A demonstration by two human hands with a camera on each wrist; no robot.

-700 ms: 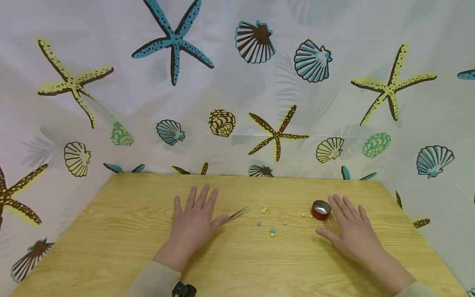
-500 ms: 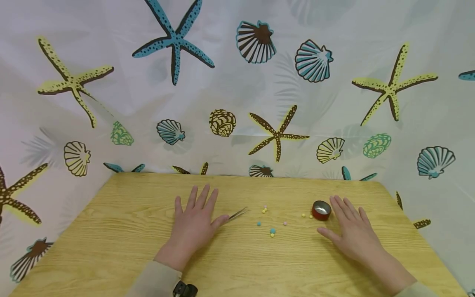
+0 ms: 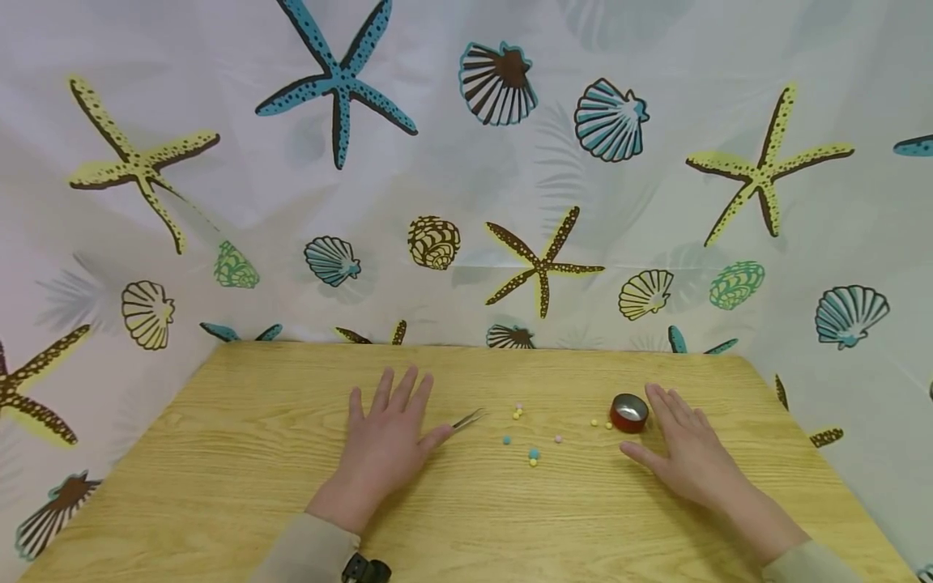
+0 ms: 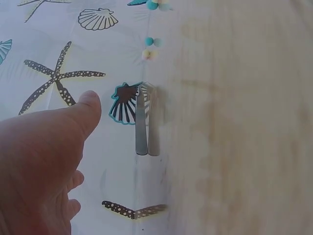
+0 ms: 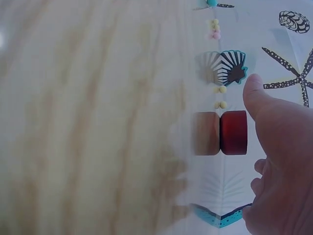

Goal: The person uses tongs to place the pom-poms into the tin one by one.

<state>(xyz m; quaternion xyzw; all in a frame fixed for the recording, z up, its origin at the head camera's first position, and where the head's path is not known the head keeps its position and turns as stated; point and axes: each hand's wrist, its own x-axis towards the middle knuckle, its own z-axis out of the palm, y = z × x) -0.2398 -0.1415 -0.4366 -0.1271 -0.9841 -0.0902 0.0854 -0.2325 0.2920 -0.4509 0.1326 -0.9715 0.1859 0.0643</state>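
My left hand (image 3: 386, 445) is at the left with its fingers extended and holds nothing. Its thumb overlaps the near end of a pair of metal tweezers (image 3: 468, 419) in the head view, but in the left wrist view a gap shows between the thumb and the tweezers (image 4: 141, 127). On the right, my right hand (image 3: 688, 453) also has straight fingers and grips nothing. Its fingertips are beside a small round red cup (image 3: 629, 414) with a silvery inside. The right wrist view shows the red cup (image 5: 234, 133) in front of the thumb.
Between the hands lie several tiny balls, among them a blue ball (image 3: 534, 454), a pink ball (image 3: 558, 439) and a yellow ball (image 3: 594, 423) near the cup. A patterned cloth (image 3: 452, 162) closes off the back and sides of the wooden table (image 3: 466, 526).
My left hand has shifted slightly right and toward me. The fingers of my right hand have drawn a little closer together. Tweezers, balls and cup stay where they were.
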